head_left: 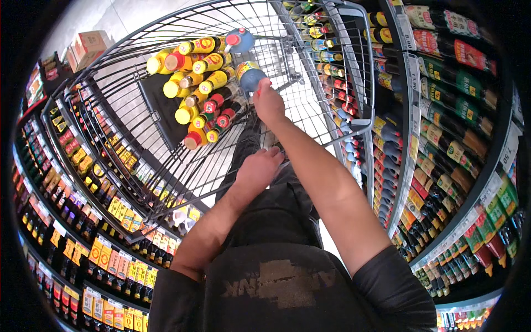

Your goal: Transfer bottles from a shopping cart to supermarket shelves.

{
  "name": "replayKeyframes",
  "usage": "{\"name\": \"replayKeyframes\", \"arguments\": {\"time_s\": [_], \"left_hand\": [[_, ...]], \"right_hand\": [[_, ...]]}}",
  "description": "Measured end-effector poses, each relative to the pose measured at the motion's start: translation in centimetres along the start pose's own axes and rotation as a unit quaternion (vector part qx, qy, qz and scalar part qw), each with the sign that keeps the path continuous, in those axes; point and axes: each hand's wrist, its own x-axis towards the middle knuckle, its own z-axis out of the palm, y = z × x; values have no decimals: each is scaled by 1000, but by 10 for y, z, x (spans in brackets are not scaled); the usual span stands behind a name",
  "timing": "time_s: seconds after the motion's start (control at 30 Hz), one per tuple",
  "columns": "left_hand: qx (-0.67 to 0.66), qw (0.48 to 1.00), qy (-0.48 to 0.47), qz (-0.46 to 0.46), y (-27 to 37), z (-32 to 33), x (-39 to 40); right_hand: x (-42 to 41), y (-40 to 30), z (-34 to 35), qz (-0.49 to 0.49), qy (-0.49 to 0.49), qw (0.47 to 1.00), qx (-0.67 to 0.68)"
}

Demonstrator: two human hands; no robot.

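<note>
My right hand [269, 103] grips a dark-liquid plastic bottle [250, 79] by its red-capped top, inside a wire shopping cart [319, 85]. The bottle has a colourful label and is tilted. My left hand [258, 168] lies over the cart's near rim, with its fingers curled and fingertips partly hidden. Beside the held bottle, several yellow-capped bottles [178, 88] and red-capped bottles [215, 101] stand close together in the cart. A bluish jug [242, 40] with a red cap is at the far end of this group.
Shelves of sauce bottles [450, 89] run close along the right, with price tags on their edges. Another shelf [89, 249] with boxed and bottled goods curves along the left. A cardboard box [87, 50] stands beyond the cart, near the pale tiled floor [137, 12].
</note>
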Motion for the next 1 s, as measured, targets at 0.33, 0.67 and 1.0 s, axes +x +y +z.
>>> {"name": "replayKeyframes", "arguments": {"time_s": [0.33,0.67,1.0], "left_hand": [[-32,999,18,32,-32,-41,19],[-20,998,13,63,-50,-53,17],[-193,977,85,-44,61,-55,-3]], "right_hand": [[-41,-40,-111,-46,24,997,56],[-141,-54,-232,-116,177,967,144],[-279,22,-307,-159,254,950,91]]}}
